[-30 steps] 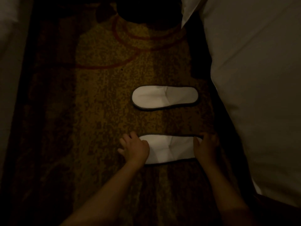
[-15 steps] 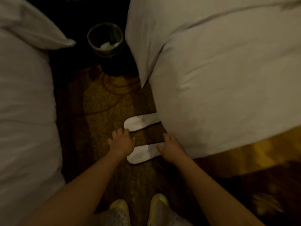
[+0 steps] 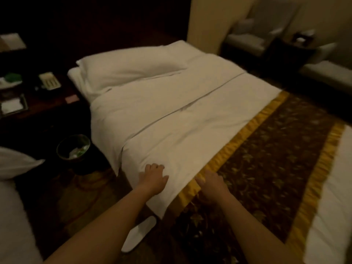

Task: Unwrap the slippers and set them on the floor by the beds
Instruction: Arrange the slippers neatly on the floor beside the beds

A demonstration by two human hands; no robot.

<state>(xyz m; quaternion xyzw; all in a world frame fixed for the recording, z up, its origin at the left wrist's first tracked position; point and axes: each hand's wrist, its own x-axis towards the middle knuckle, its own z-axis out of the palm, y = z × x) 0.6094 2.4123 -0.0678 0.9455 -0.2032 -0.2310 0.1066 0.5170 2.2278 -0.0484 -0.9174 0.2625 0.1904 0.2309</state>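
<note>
In the head view, your left hand [image 3: 154, 178] lay flat and open on the white duvet [image 3: 171, 119] of the bed, near the duvet's lower corner, holding nothing. Your right hand [image 3: 212, 184] rested just beside it, also open with the fingers spread, on the yellow border of the dark patterned bed runner [image 3: 276, 149], where the border met the duvet. It gripped nothing.

One white slipper [image 3: 138, 235] lay on the carpet [image 3: 80, 202] beside the bed, below the hanging duvet corner and between your two forearms as the picture showed it. Your left forearm covered a part of it. I could see only this one slipper; if the second one was there, the duvet or the arm hid it.

At the head of the bed lay a white pillow [image 3: 129, 67]. A round waste bin [image 3: 73, 149] with something pale inside stood on the floor close to the bed side, further up than the slipper. Beyond it, a dark nightstand [image 3: 34, 103] carried a telephone [image 3: 50, 81].
</note>
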